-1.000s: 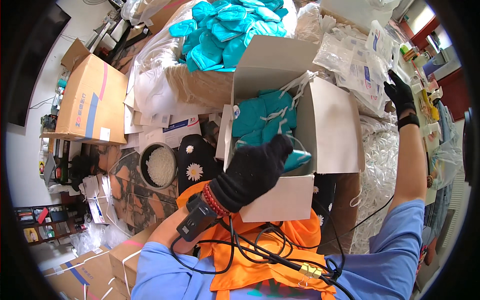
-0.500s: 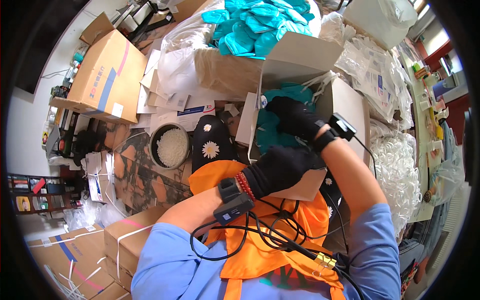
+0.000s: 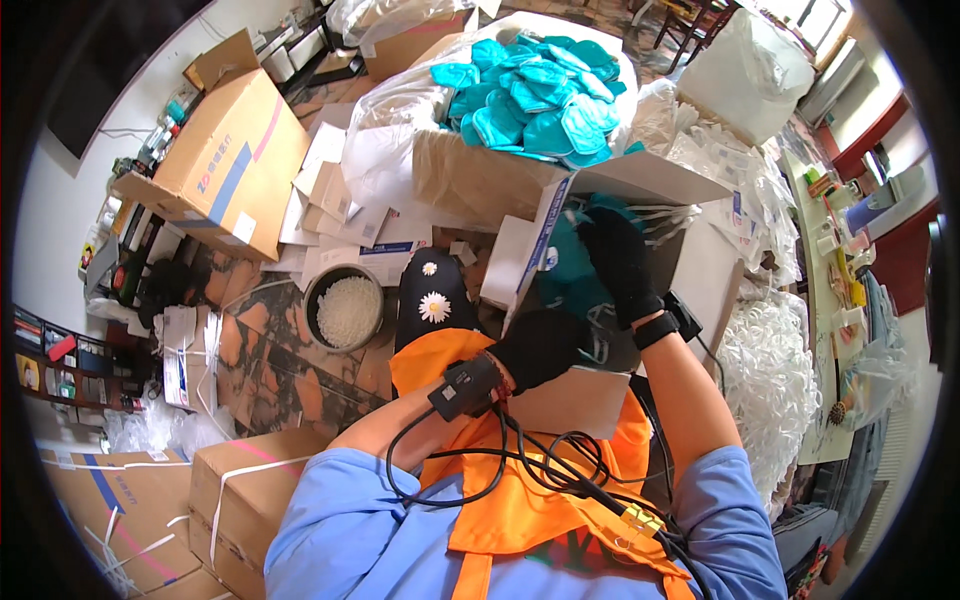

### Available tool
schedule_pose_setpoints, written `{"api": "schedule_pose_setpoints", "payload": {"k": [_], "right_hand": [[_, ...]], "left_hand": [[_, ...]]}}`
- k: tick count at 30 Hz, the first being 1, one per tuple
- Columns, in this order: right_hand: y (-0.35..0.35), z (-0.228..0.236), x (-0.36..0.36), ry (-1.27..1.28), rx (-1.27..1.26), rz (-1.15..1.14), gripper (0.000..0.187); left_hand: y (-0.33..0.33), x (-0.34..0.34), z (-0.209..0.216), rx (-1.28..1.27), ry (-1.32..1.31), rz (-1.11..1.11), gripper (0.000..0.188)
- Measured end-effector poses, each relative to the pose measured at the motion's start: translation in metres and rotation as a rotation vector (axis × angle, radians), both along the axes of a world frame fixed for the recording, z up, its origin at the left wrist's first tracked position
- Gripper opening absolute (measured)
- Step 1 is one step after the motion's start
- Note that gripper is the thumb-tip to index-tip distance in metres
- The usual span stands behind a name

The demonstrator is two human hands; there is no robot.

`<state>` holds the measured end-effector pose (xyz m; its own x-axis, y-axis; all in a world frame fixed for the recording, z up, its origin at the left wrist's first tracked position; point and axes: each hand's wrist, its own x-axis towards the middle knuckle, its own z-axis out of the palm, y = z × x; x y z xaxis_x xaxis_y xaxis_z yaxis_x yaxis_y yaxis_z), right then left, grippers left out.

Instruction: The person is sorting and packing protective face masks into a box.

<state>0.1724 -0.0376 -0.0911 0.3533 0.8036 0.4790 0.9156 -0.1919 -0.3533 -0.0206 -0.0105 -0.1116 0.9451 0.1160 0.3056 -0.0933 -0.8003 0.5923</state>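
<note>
An open cardboard box stands at my lap, with teal face masks and their white straps inside it. My right hand, in a black glove, reaches into the box and lies over the masks with its fingers stretched toward the far side. At the box's near left edge is my left hand, also black-gloved, with its fingers curled in. A bit of teal and white strap shows beside its fingertips, but what it grips is hidden. Beyond the box, a plastic-lined carton carries a heap of loose teal masks.
Left of my knee sits a round bowl of white pellets. White straps are piled on the right, below clear plastic bags. Large cartons stand at left. Black cables loop across my orange apron.
My right hand has straightened and moved to the right within the box. My left hand has drawn back from the right wrist toward the box's left edge. The box's flaps stand at another angle.
</note>
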Motion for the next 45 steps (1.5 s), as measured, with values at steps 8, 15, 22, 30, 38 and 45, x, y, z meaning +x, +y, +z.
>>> {"api": "schedule_pose_setpoints", "payload": {"k": [8,15,22,30,38,45], "right_hand": [[-0.048,0.051,-0.003,1.311,0.059,-0.194,0.035],[-0.087,0.027,-0.003,0.962,0.097,0.471,0.024],[-0.112,0.101,-0.025,1.453,0.299,0.163,0.042],[-0.149,0.146,-0.091,1.269,0.415,0.299,0.032],[-0.153,0.126,-0.066,0.371,0.434,-0.119,0.012],[-0.151,0.129,-0.068,0.635,0.164,0.393,0.038]], "left_hand": [[0.015,0.005,0.038,-0.15,-0.056,0.152,0.02],[0.027,-0.001,0.084,-0.191,-0.465,0.237,0.028],[0.028,0.002,0.146,-0.787,-0.347,0.193,0.014],[0.013,-0.013,0.167,-0.678,-0.406,0.207,0.018],[0.012,-0.037,0.195,0.048,-0.351,-0.086,0.008],[-0.023,-0.002,0.212,0.501,-0.391,-0.452,0.01]]}}
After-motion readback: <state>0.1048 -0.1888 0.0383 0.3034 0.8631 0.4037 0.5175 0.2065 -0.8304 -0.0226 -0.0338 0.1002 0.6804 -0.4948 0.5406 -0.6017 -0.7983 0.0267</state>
